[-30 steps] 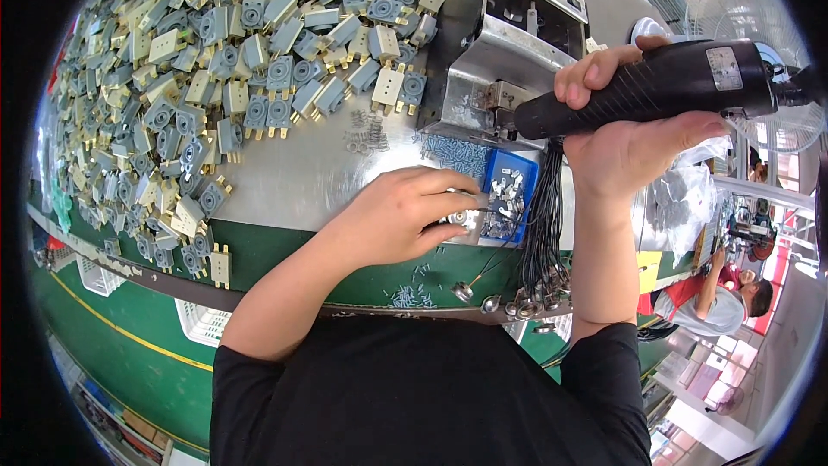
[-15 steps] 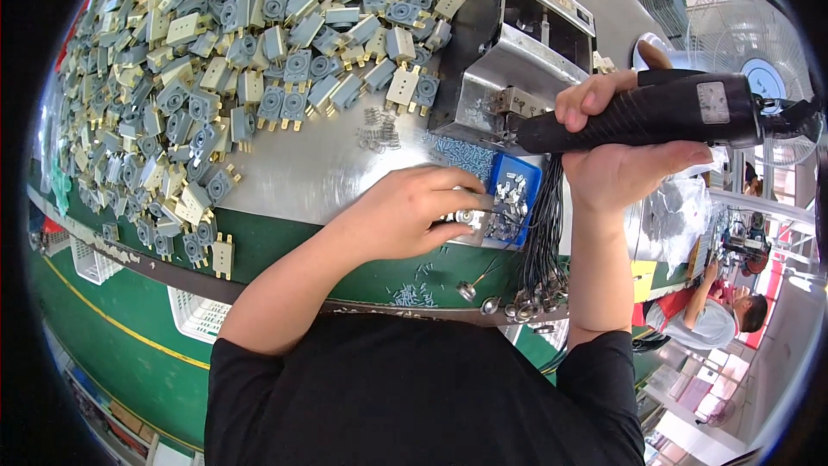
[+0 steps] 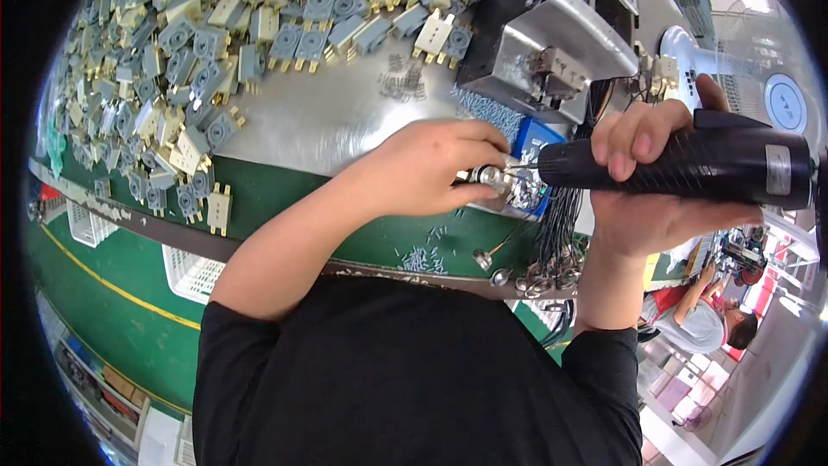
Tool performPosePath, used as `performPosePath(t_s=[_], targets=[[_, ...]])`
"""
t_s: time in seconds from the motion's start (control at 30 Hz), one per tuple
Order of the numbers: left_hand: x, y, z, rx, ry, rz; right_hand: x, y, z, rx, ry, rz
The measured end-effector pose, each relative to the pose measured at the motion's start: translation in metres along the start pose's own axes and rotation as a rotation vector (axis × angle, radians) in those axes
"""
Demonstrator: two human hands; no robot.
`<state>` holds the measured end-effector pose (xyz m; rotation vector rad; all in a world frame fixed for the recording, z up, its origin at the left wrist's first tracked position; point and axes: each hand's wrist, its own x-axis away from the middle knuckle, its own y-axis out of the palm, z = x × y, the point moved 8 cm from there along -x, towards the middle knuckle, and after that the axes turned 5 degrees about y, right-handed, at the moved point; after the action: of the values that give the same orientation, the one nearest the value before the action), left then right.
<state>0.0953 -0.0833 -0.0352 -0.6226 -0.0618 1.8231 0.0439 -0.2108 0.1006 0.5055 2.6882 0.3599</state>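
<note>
My left hand (image 3: pixel 448 164) is closed, with thumb and fingers pinching a small part that has a round shiny metal end (image 3: pixel 490 176). Fingers hide most of this part. In my right hand (image 3: pixel 634 220) is a black electric screwdriver (image 3: pixel 690 162), gripped around its ribbed body and lying nearly level. Its thin bit points left and reaches the metal part between my left fingers; whether it touches a screw there is too small to tell. Just behind them lies a blue tray (image 3: pixel 533 132) of small metal pieces, partly covered by the screwdriver.
A metal fixture (image 3: pixel 552 34) stands behind the tray, near bluish screws (image 3: pixel 486 107) and springs (image 3: pixel 404 79). Many grey and cream plastic blocks (image 3: pixel 207 43) cover the left. Black wires (image 3: pixel 562 229) hang at the table's front edge, near loose screws (image 3: pixel 421 259). A person (image 3: pixel 703 319) sits far right.
The screwdriver's tip has come away from the metal fixture and moved down toward the part in my left hand. The whole view has shifted slightly.
</note>
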Motion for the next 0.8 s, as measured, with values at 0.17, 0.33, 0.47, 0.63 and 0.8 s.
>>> performPosePath(t_s=[0.17, 0.33, 0.47, 0.63, 0.8], targets=[[-0.001, 0.000, 0.000, -0.015, -0.007, 0.004, 0.018, 0.015, 0.013, 0.046, 0.020, -0.039], [0.001, 0.002, 0.000, -0.008, -0.012, 0.004, 0.027, 0.016, 0.024, 0.022, 0.048, -0.024], [0.002, 0.004, -0.001, -0.015, -0.020, 0.005, 0.032, 0.019, 0.030, 0.031, 0.042, -0.018], [0.002, 0.002, 0.001, -0.028, -0.012, 0.005, 0.032, 0.020, 0.029, 0.040, 0.016, -0.028], [0.003, 0.002, -0.001, -0.050, 0.002, 0.017, 0.035, 0.025, 0.031, 0.052, -0.024, -0.129]])
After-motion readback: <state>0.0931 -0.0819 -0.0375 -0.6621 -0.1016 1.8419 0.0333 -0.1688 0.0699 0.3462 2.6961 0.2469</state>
